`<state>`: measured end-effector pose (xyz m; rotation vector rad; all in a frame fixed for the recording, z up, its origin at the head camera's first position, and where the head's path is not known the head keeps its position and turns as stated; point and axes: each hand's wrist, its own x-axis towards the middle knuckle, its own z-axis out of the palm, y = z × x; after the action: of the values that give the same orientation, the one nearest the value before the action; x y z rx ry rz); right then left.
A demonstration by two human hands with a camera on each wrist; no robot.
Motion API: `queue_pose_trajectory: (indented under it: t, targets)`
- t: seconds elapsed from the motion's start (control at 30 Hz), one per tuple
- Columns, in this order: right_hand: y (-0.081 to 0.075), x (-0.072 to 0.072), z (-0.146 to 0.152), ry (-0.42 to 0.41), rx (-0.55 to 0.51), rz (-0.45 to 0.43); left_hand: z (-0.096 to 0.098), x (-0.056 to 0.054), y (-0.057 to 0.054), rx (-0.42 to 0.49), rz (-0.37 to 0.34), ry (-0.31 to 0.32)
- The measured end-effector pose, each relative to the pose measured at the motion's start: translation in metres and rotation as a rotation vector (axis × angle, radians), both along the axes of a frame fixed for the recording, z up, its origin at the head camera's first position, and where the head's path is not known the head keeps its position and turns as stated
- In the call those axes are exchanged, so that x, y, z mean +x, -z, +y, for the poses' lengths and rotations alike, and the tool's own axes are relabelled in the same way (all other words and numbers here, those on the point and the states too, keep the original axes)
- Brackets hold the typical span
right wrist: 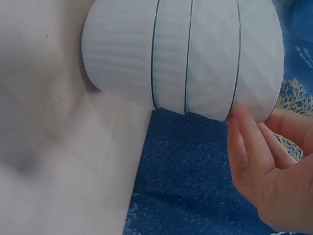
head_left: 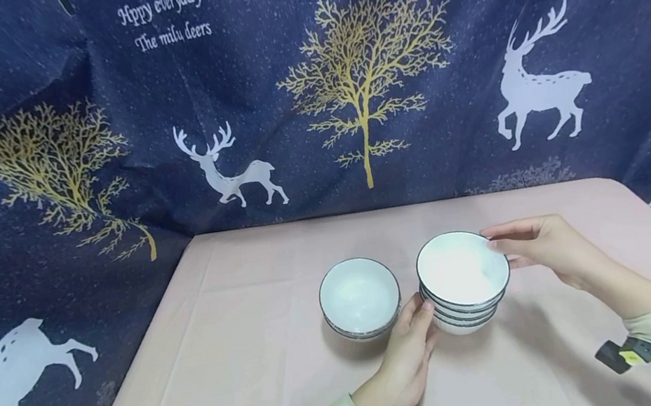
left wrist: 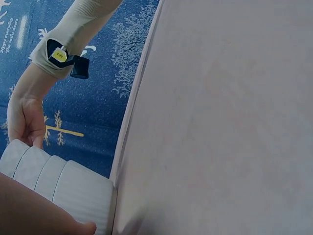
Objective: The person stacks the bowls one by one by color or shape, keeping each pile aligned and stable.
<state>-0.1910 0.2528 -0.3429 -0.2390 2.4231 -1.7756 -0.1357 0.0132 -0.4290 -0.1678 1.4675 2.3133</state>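
Note:
A stack of several white bowls with dark rims [head_left: 462, 270] stands right of the table's middle; its ribbed and diamond-textured sides show in the right wrist view. My right hand [head_left: 540, 247] pinches the top bowl [right wrist: 261, 58] at its right rim, thumb over the edge and fingers outside. From the left, my left hand [head_left: 404, 357] holds the side of the same stack, thumb towards me; part of its fingers is hidden. In the left wrist view the left hand [left wrist: 39, 208] crosses in front of the bowls [left wrist: 80, 191]. A second, lower stack of white bowls [head_left: 359, 297] sits just left.
A pale pink cloth covers the table [head_left: 248, 357]. Behind and to the left hangs a dark blue curtain [head_left: 319, 161] with white deer and gold trees. A dark strap device [head_left: 640, 352] sits on the right sleeve.

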Motion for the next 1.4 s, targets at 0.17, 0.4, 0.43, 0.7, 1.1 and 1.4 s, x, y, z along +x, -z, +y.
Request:
queue_pose_trajectory:
  t: [0.17,0.4,0.43,0.7,1.1,1.4]
  targets:
    - [0.002,-0.001,0.001,-0.002,0.020,0.002,0.000,0.000,-0.001,-0.002,0.004,0.002]
    - [0.005,-0.001,0.003,-0.001,0.056,-0.009,0.001,0.002,-0.001,-0.017,-0.006,-0.019]
    - [0.005,-0.001,0.003,-0.001,0.058,-0.008,0.001,0.002,-0.001,-0.018,-0.004,-0.016]
    - [0.007,-0.001,0.002,0.002,0.036,0.000,-0.002,0.002,-0.005,-0.035,-0.011,-0.007]
    - [0.011,0.004,0.004,-0.020,-0.002,0.000,-0.022,0.006,-0.014,-0.079,0.012,0.164]
    - [0.014,0.004,0.007,-0.043,-0.065,0.024,-0.051,0.004,-0.034,-0.137,0.095,0.420]
